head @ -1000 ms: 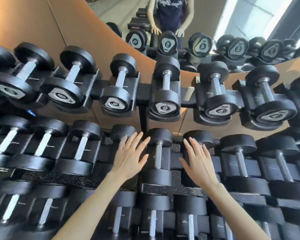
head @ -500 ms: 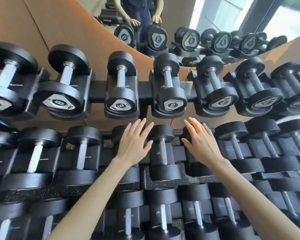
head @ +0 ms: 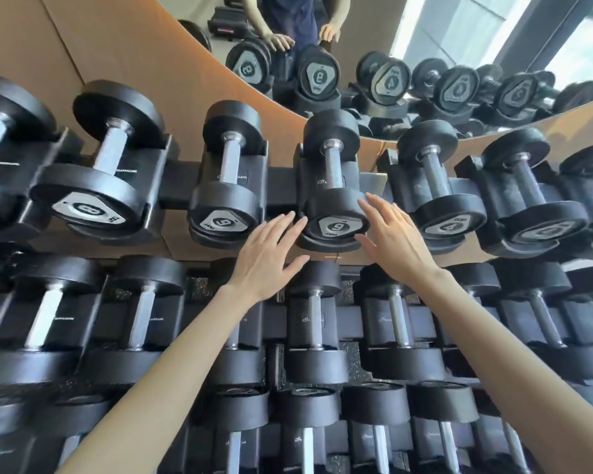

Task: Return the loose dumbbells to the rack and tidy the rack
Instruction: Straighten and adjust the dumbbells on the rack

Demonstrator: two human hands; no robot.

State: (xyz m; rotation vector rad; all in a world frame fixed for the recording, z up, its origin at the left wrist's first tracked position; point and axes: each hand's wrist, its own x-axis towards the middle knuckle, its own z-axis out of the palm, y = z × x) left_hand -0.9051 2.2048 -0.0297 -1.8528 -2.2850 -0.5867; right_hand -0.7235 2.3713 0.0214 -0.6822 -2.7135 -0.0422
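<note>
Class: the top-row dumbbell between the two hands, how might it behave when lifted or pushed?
The dumbbell probably feels heavy for its size: thick solid heads. Its round heads might roll off the cradle. The textured metal handle should grip well.

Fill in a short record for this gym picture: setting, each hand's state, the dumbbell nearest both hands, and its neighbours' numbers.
setting: tiered dumbbell rack below a mirror
left hand: open, empty
right hand: open, empty
nearest dumbbell: top-row dumbbell marked 6, between the hands
left neighbour: another dumbbell marked 6
right neighbour: dumbbell marked 4
</note>
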